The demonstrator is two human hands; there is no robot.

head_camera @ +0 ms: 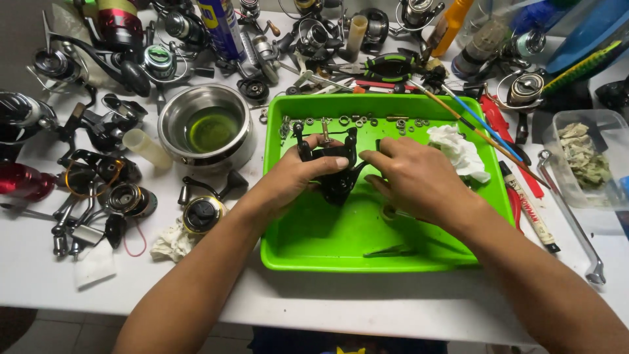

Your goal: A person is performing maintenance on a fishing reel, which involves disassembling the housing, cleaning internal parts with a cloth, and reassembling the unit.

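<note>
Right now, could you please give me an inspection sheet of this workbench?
Surface: white table, crowded along the back and left.
Job's things: black reel body held over the green tray; small washers and screws lined along the tray's far edge; white tissue at its right.
Clutter: steel bowl of greenish liquid, many fishing reels, pliers, spray can, wrench.
Fingers: left hand grips the reel body; right hand touches it.
Cables: nothing seen.
Surroundings: clear tub at right; tiled floor below.
</note>
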